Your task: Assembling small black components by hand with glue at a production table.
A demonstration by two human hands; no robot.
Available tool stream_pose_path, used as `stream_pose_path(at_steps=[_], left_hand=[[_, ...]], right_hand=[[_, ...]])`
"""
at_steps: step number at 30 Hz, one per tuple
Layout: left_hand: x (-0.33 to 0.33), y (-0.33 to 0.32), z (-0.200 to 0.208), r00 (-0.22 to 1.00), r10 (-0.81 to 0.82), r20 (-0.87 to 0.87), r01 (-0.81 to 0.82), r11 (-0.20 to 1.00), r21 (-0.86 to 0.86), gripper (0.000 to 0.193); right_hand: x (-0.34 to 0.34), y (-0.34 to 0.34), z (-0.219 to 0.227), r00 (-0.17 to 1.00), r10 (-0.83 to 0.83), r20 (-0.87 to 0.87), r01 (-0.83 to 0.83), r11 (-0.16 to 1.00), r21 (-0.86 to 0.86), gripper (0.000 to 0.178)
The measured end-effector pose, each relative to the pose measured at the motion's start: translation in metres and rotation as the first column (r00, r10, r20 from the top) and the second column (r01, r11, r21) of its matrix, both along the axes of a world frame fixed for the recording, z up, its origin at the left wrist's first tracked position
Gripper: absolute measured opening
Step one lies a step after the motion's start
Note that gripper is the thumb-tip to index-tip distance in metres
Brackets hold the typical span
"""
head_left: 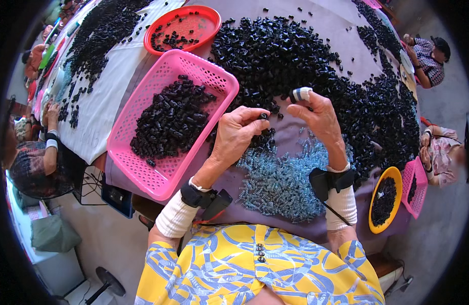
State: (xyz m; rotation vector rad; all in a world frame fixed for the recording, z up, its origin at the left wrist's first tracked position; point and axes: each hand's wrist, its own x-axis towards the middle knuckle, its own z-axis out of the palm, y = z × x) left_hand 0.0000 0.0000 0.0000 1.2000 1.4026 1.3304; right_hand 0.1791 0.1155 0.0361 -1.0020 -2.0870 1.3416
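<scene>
My left hand pinches a small black plastic part between thumb and fingertips, above the middle of the table. To its right, my right hand is at the near edge of a large pile of black plastic parts, its thumb and forefinger apart. A striped white wrap covers one of its fingers. Whether anything small lies behind those fingers is hidden. Below and between my hands spreads a heap of small pale-blue metallic springs. A pink perforated basket, partly filled with longer black pieces, stands left of my left hand.
A red round tray with scattered black parts sits beyond the basket. At the right table edge are a yellow bowl and another pink basket. Other people sit at the left and right. Black parts also cover a white cloth.
</scene>
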Motion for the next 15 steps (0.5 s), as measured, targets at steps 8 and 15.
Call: stream_pose_path(at_steps=[8, 15], left_hand=[[-0.001, -0.004, 0.006, 0.941, 0.036, 0.335, -0.015, 0.998, -0.066, 0.021], [0.003, 0.001, 0.002, 0.917, 0.052, 0.395, -0.018, 0.996, -0.089, 0.021]], right_hand=[[0.004, 0.006, -0.062, 0.911, -0.053, 0.409, -0.212, 0.792, 0.572, 0.018], [-0.003, 0.007, -0.059, 0.883, -0.065, 0.465, -0.284, 0.714, 0.639, 0.018]])
